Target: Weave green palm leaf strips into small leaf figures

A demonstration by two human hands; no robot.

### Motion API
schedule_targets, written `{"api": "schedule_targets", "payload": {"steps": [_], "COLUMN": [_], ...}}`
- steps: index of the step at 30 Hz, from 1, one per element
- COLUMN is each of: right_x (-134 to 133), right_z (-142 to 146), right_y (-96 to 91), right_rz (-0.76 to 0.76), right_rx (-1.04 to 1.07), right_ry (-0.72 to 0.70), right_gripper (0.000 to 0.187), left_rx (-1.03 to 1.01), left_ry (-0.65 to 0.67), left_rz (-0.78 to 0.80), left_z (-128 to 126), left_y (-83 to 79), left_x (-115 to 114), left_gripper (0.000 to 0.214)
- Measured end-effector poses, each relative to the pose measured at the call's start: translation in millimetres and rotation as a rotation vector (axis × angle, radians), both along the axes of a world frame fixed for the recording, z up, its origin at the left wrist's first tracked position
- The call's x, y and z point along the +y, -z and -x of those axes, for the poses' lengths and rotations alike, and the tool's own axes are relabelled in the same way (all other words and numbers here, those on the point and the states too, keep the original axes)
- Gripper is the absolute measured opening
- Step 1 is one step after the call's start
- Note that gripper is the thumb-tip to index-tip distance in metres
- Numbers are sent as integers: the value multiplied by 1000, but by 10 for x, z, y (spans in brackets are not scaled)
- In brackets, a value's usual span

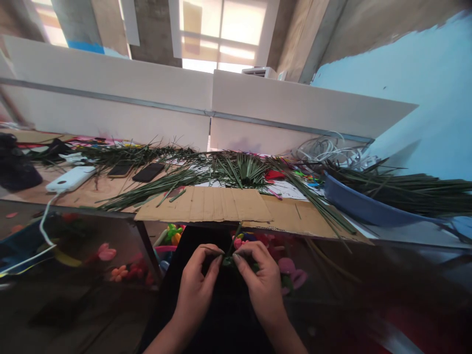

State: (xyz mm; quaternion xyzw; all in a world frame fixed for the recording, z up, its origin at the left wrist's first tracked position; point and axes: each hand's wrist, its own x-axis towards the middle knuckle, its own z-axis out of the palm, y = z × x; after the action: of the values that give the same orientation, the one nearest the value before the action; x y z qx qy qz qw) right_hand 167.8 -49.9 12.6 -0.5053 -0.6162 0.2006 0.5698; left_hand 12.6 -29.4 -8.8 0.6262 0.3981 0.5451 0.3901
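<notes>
My left hand (199, 280) and my right hand (258, 280) meet below the table's front edge, over my dark lap. Both pinch a thin green leaf strip (229, 258) between thumb and fingertips; one end of it sticks up toward the table. The fingers of each hand are curled closed on the strip. Above them lies a flat sheet of cardboard (221, 204) on the table, with a heap of long green leaf strips (236, 169) spread behind it.
A white power bank (70, 179) with a cable and two dark phones (147, 172) lie at the left. A blue tub (354, 201) full of green strips stands at the right. Coloured plastic pieces (121, 270) sit under the table. White partitions (110, 98) back the desk.
</notes>
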Motion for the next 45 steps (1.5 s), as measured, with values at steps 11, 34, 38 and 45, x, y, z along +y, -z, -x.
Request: {"api": "schedule_targets", "payload": {"steps": [11, 34, 38, 45], "right_x": [-23, -189, -278, -233], "right_z": [-65, -153, -123, -61], "right_y": [90, 299, 210, 303], "right_rz": [194, 20, 58, 175], "right_rx": [404, 275, 62, 25], "right_ry": [-94, 277, 124, 29], "right_gripper": [13, 34, 6, 8], "left_rx": [-169, 65, 119, 27], "left_ry": [202, 69, 82, 237], "left_rz": [313, 85, 43, 193], "left_z": [54, -26, -29, -20], "left_y": [-78, 119, 148, 183], "left_x": [-89, -58, -100, -119], "left_gripper": [22, 17, 15, 15]}}
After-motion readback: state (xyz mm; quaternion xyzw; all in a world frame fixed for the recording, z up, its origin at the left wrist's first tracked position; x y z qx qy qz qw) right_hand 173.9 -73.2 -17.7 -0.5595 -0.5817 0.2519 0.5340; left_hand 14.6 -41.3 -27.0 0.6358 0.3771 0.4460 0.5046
